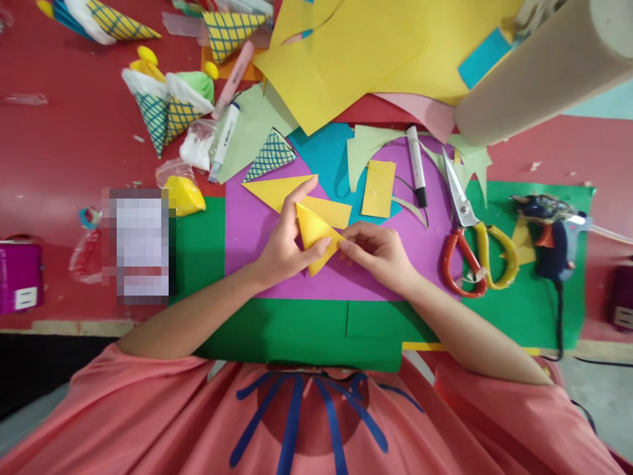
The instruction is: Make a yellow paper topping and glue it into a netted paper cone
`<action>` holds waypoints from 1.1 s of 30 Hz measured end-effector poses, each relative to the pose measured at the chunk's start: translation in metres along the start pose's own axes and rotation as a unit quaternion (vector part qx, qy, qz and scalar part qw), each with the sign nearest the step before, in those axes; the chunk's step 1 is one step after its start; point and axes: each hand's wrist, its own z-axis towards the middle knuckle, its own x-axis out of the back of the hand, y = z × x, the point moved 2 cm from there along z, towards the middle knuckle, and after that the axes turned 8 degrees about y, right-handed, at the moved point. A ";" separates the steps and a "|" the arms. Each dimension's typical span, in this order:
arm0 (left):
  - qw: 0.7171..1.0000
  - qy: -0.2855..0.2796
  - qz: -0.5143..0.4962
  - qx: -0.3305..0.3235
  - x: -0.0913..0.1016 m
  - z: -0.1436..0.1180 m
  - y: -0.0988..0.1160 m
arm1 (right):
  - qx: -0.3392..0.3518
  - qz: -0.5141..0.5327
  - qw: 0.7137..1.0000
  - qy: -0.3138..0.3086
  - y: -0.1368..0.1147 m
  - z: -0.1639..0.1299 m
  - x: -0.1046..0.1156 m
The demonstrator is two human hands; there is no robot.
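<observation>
Both my hands hold a folded yellow paper cone (314, 232) over a purple sheet (247, 231). My left hand (285, 243) wraps its left side, thumb and fingers pinching the fold. My right hand (378, 254) pinches the cone's right edge with its fingertips. A flat yellow triangle (277, 189) and a yellow rectangle (378, 188) lie just beyond on the purple and blue sheets.
Red-and-yellow scissors (467, 244) and a glue gun (554, 237) lie to the right on the green sheet (306, 330). A black marker (417, 165) lies beyond. Finished paper cones (163, 109), markers and large yellow sheets (376, 46) crowd the far side. A beige roll (539, 72) rises at top right.
</observation>
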 end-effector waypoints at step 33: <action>0.985 0.006 -0.127 0.114 0.002 0.001 0.003 | 0.022 -0.026 0.998 0.046 0.002 0.000 0.003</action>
